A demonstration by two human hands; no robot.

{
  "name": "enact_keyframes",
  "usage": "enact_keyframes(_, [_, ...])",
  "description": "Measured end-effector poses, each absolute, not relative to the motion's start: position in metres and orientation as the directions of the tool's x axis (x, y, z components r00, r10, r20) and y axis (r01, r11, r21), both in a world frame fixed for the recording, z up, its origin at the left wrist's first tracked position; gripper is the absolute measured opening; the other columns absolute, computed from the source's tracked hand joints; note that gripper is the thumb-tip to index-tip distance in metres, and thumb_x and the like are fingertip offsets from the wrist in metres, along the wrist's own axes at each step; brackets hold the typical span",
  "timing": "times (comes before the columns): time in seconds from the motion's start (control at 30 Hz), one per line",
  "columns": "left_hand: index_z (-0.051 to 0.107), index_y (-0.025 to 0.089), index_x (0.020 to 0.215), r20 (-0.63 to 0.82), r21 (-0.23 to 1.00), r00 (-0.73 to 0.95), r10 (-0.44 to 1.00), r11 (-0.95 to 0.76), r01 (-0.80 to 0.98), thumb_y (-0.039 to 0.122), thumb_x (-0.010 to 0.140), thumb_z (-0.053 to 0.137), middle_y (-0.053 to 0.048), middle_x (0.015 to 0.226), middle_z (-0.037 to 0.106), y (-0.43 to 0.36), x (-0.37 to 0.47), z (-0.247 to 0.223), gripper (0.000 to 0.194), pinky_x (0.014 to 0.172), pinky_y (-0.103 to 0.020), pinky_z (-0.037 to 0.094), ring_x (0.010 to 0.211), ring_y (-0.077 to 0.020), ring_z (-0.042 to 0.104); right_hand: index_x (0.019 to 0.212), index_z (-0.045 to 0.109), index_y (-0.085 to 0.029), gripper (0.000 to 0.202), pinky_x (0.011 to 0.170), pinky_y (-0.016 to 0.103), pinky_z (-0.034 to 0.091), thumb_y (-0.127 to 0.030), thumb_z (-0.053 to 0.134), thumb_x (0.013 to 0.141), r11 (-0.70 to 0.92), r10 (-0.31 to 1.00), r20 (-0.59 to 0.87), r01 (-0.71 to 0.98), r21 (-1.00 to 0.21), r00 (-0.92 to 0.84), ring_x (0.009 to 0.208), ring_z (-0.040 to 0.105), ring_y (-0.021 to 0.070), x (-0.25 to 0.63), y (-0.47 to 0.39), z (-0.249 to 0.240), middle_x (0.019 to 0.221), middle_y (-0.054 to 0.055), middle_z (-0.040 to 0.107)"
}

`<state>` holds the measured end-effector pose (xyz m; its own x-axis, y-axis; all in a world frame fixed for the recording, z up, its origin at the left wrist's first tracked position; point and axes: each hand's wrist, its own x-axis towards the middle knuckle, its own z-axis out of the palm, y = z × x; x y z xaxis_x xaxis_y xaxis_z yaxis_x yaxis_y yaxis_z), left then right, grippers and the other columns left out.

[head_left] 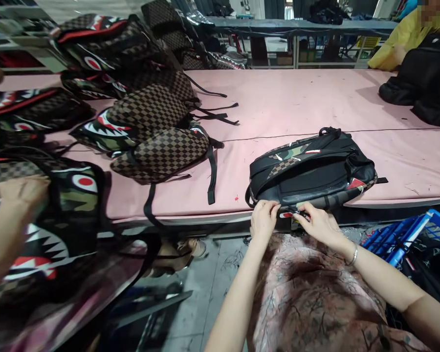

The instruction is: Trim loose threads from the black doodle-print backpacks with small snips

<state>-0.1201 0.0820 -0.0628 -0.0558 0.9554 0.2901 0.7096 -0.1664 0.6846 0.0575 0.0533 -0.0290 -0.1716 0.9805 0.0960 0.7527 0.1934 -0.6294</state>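
A black backpack (311, 171) with camouflage and brown checkered parts lies on the pink-covered table (278, 107), close to its front edge. At the backpack's near side, my left hand (264, 221) pinches the edge, fingers pressed together. Just to the right, my right hand (317, 224) is closed on a small dark part of the same edge, too small to name. A red and white eye patch (286, 215) shows between the two hands. A strap loop sticks up from the far side of the backpack.
Several checkered shark-mouth backpacks (161, 154) fill the table's left side. At the near left, another person's hand (24, 190) touches a backpack. Black bags (421, 78) and a person in yellow (399, 44) are at the far right. A blue crate (418, 234) stands at the lower right.
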Motion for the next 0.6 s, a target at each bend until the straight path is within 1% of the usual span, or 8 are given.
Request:
enact_keyframes(0.13, [0.059, 0.020, 0.072, 0.257, 0.659, -0.045, 0.965, -0.142, 0.739, 0.021, 0.082, 0.048, -0.003, 0.077, 0.054, 0.092, -0.120, -0.061, 0.014, 0.068, -0.028, 0.041, 0.075, -0.0169, 0.053, 0.094, 0.056, -0.021, 0.019, 0.060, 0.023, 0.038, -0.035, 0.044, 0.087, 0.210, 0.977, 0.079, 0.811, -0.547, -0.200, 0.073, 0.063, 0.0175, 0.045, 0.062, -0.032, 0.083, 0.003, 0.068])
enact_keyframes(0.23, [0.055, 0.019, 0.067, 0.242, 0.655, -0.073, 0.967, -0.108, 0.747, 0.018, 0.081, 0.047, -0.003, 0.072, 0.052, 0.096, -0.119, -0.062, 0.016, 0.068, -0.028, 0.040, 0.074, -0.0175, 0.053, 0.098, 0.055, -0.021, 0.021, 0.059, 0.024, 0.036, -0.036, 0.045, 0.087, 0.199, 0.977, 0.029, 0.865, -0.461, -0.210, 0.075, 0.064, 0.0191, 0.040, 0.067, -0.031, 0.085, 0.004, 0.069])
enact_keyframes(0.37, [0.052, 0.019, 0.064, 0.227, 0.660, -0.091, 0.970, -0.084, 0.747, 0.018, 0.079, 0.048, -0.002, 0.070, 0.052, 0.097, -0.120, -0.062, 0.016, 0.066, -0.028, 0.040, 0.073, -0.0173, 0.052, 0.101, 0.053, -0.020, 0.024, 0.060, 0.025, 0.036, -0.038, 0.043, 0.088, 0.224, 0.967, -0.035, 0.903, -0.366, -0.254, 0.073, 0.064, 0.0202, 0.034, 0.072, -0.025, 0.085, 0.006, 0.069])
enact_keyframes(0.47, [0.053, 0.019, 0.065, 0.222, 0.662, -0.082, 0.972, -0.089, 0.744, 0.020, 0.079, 0.047, -0.002, 0.071, 0.052, 0.096, -0.122, -0.061, 0.015, 0.067, -0.028, 0.040, 0.073, -0.0171, 0.052, 0.101, 0.053, -0.020, 0.023, 0.062, 0.025, 0.037, -0.036, 0.042, 0.089, 0.240, 0.960, -0.055, 0.905, -0.351, -0.276, 0.076, 0.064, 0.0202, 0.032, 0.074, -0.020, 0.086, 0.007, 0.069])
enact_keyframes(0.6, [0.053, 0.019, 0.067, 0.228, 0.667, -0.067, 0.971, -0.106, 0.738, 0.023, 0.080, 0.045, -0.003, 0.070, 0.052, 0.097, -0.123, -0.059, 0.016, 0.066, -0.029, 0.039, 0.071, -0.0182, 0.052, 0.101, 0.052, -0.020, 0.022, 0.065, 0.026, 0.039, -0.035, 0.042, 0.089, 0.266, 0.949, -0.056, 0.886, -0.381, -0.309, 0.079, 0.064, 0.0204, 0.033, 0.074, -0.015, 0.088, 0.007, 0.068])
